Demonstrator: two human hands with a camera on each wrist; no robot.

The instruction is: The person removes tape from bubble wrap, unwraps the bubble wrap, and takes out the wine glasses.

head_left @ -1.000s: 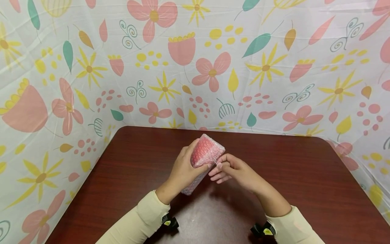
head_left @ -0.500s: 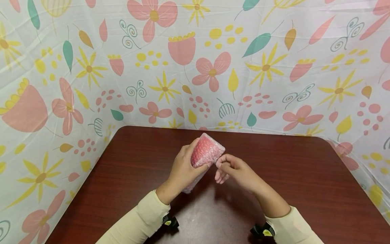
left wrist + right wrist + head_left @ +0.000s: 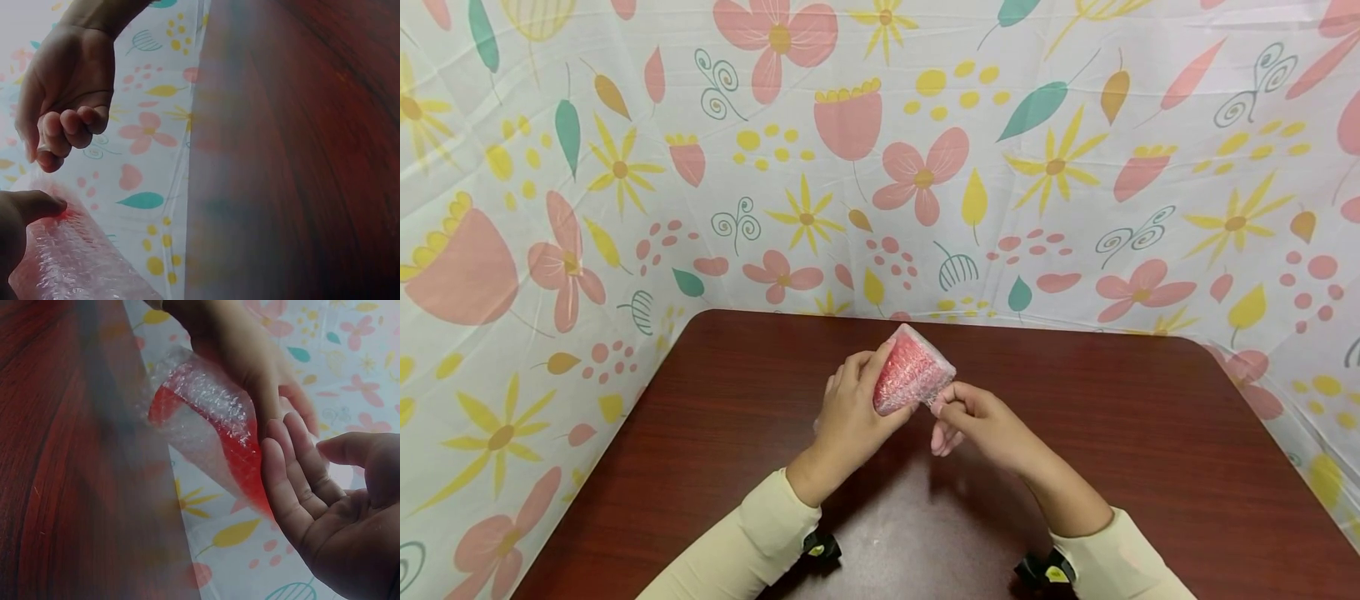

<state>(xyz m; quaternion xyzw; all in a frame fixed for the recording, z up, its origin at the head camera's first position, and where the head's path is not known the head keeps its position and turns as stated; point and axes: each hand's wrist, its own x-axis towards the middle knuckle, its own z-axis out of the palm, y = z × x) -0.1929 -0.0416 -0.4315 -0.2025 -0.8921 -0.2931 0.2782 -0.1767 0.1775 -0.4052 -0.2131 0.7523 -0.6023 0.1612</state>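
Note:
A red object wrapped in clear bubble wrap (image 3: 913, 372) is held up over the table, tilted. My left hand (image 3: 850, 417) grips it from the left, and the thumb (image 3: 37, 205) presses on the wrap in the left wrist view. My right hand (image 3: 981, 421) pinches the wrap's near right edge between thumb and index finger. Its other fingers curl loosely below. In the right wrist view, red shows through the bubble wrap (image 3: 240, 459) beside the right fingers (image 3: 287, 481). What kind of object the wrap covers cannot be made out.
The dark reddish-brown table (image 3: 1150, 433) spreads under both hands. A white cloth with a flower print (image 3: 880, 167) hangs behind the table and along its sides. Black wrist cameras (image 3: 1047, 568) sit by the cream sleeves (image 3: 1120, 558).
My left hand has turned the wrapped object slightly, so its lower end is now hidden behind the hand. The right hand stays at the wrap's edge, its lower fingers more curled than before.

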